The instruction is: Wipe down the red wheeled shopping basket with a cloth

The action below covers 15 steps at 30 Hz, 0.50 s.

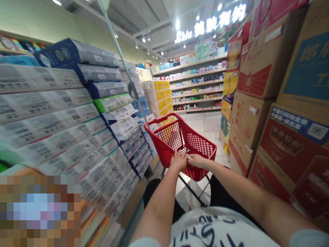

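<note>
A red plastic shopping cart [202, 141] with a perforated basket stands right in front of me, its handle bar [161, 119] on the far side. My left hand [179, 160] is over the near rim of the basket, fingers apart and stretched forward. Close beside it, almost touching, my right hand [197, 160] has its fingers closed at the same rim. Whatever lies between those fingers is hidden. A small black-and-white patterned thing [185, 150] shows just beyond my hands. A thin metal pole [117, 43] rises behind the cart's left side.
Tall stacks of wrapped paper packs [48, 103] line the left. Cardboard boxes [253, 120] are piled along the right, narrowing the aisle. Tiled floor [203, 123] runs between them toward shelves of small packaged goods [197, 80]. A pixelated patch covers the lower left corner.
</note>
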Each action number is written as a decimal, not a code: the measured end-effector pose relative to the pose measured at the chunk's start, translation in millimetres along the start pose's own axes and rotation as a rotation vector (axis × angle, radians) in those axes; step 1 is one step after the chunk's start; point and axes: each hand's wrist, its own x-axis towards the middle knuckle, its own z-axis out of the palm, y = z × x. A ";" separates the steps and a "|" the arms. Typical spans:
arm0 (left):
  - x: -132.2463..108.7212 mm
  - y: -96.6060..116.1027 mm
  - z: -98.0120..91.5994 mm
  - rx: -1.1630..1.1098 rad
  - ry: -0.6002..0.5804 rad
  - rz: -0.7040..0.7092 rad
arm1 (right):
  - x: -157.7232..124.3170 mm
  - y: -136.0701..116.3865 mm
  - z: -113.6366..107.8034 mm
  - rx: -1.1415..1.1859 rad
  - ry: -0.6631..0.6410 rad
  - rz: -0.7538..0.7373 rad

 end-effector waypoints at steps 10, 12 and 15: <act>3.3 -5.5 -0.2 -0.030 -0.025 -0.026 | -5.6 -7.8 1.2 -0.406 -0.011 -0.201; 4.3 -6.6 0.7 -0.038 -0.034 -0.022 | -6.9 -8.7 1.4 -0.524 -0.061 -0.197; 5.2 -7.4 1.6 -0.046 -0.026 -0.020 | -10.7 -7.8 1.6 -0.543 -0.081 -0.210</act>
